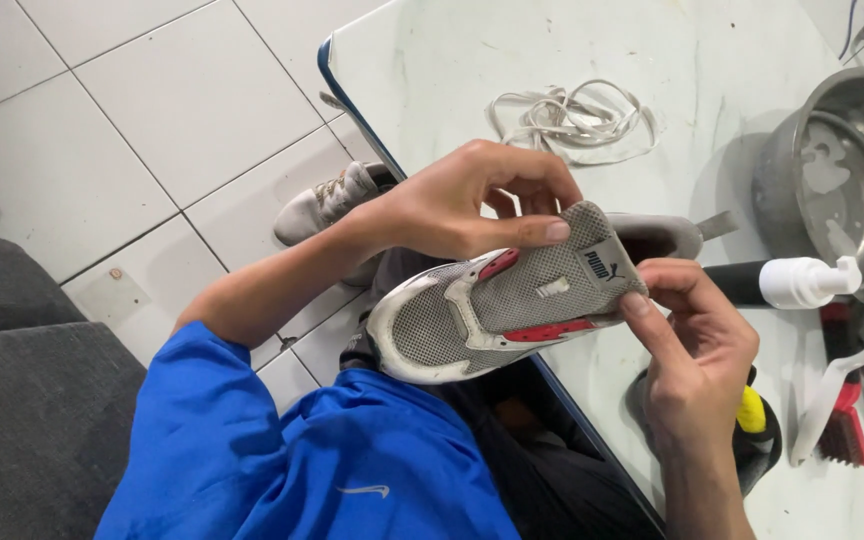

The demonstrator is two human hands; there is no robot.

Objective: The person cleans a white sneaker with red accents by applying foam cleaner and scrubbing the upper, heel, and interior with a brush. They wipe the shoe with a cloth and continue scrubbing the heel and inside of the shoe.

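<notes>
Grey sneaker (507,305) between both hands (572,270)

Laces (572,118) lie on the table (652,60) behind the shoe (497,310), bowl (842,170) right.

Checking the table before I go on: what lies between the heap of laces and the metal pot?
Nothing: in the head view the white table is bare between the laces and the metal pot.

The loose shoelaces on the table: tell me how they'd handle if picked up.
The shoelaces lie in a slack, tangled heap, so they are probably floppy and would dangle. They look thin and flat, likely very light. Loops may snag together and lift as one clump.
</notes>
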